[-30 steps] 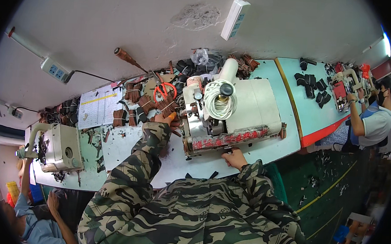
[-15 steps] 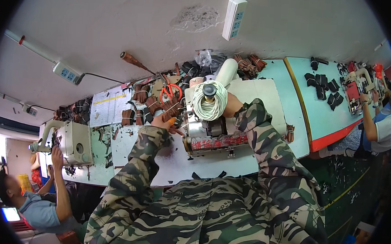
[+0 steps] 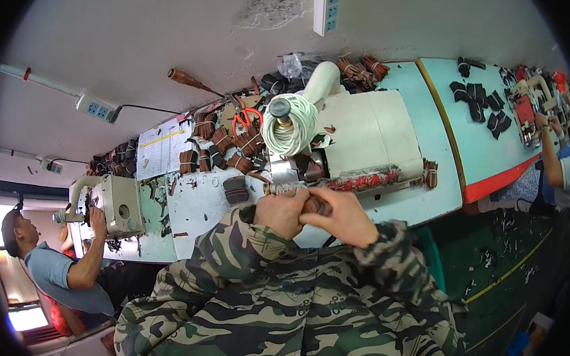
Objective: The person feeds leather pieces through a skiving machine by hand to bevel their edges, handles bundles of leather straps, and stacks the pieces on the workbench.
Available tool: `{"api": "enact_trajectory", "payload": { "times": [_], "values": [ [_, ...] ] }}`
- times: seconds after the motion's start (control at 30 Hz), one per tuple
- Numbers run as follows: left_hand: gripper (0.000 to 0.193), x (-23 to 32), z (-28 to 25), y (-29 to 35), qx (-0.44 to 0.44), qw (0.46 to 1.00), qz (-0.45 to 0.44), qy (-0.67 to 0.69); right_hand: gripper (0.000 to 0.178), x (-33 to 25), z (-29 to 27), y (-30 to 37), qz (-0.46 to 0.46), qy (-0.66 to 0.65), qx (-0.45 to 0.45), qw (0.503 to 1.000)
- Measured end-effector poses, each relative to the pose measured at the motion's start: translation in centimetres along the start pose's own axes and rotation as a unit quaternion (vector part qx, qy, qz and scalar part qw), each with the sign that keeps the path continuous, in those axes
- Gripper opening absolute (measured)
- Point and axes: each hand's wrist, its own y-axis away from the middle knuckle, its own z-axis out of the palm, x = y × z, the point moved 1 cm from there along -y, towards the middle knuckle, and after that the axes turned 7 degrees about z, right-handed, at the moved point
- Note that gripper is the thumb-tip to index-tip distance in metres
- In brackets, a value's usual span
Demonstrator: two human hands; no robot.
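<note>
My left hand (image 3: 281, 213) and my right hand (image 3: 345, 215) are together at the front edge of a cream machine (image 3: 372, 134). Between them is a small brown bundle (image 3: 314, 204), mostly covered by fingers; it looks like leather strips. The left hand is curled closed against its left side. The thumb and fingers of the right hand pinch it from the right. Just left of my hands, a dark bundle (image 3: 235, 190) lies on the table. A coil of white cord (image 3: 289, 126) hangs round the machine's post above my hands.
Several brown strip bundles (image 3: 222, 138), orange-handled scissors (image 3: 246, 118) and scraps lie left of the machine. A screwdriver (image 3: 190, 79) rests near the wall. A co-worker (image 3: 64, 262) sits at another machine on the left; another person's arm (image 3: 551, 155) reaches in at far right.
My left hand has moved right, away from the brown bundles. My right hand has come from behind the machine's post to its front. Both now meet on the small brown bundle.
</note>
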Motion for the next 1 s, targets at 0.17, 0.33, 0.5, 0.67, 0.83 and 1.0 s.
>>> {"api": "enact_trajectory", "payload": {
  "times": [0.17, 0.33, 0.5, 0.67, 0.83, 1.0],
  "values": [
    [0.032, -1.7, -0.4, 0.2, -0.05, 0.998, -0.005, 0.032, 0.042, 2.4, 1.8, -1.2, 0.008, -0.079, 0.025, 0.997],
    [0.03, -2.6, 0.0, 0.4, -0.053, 0.997, -0.058, 0.006, 0.044, 2.1, 4.4, -1.5, -0.101, 0.119, 0.182, 0.971],
    [0.032, -3.6, 0.0, 0.2, -0.076, 0.996, -0.045, 0.021, 0.043, 1.6, 4.7, -1.8, -0.045, 0.174, 0.14, 0.974],
    [0.048, -5.1, -0.9, 1.1, -0.112, 0.841, -0.117, 0.516, 0.026, 2.2, 2.6, -2.5, 0.021, -0.178, 0.038, 0.983],
    [0.051, -5.0, 0.9, 0.5, -0.1, 0.772, -0.14, 0.613, 0.024, 2.0, 2.6, -2.6, 0.053, -0.199, 0.077, 0.975],
    [0.047, -4.5, -0.1, -0.3, -0.111, 0.73, -0.212, 0.64, 0.023, 4.2, 2.3, -3.9, 0.063, -0.214, 0.057, 0.973]
  ]
}}
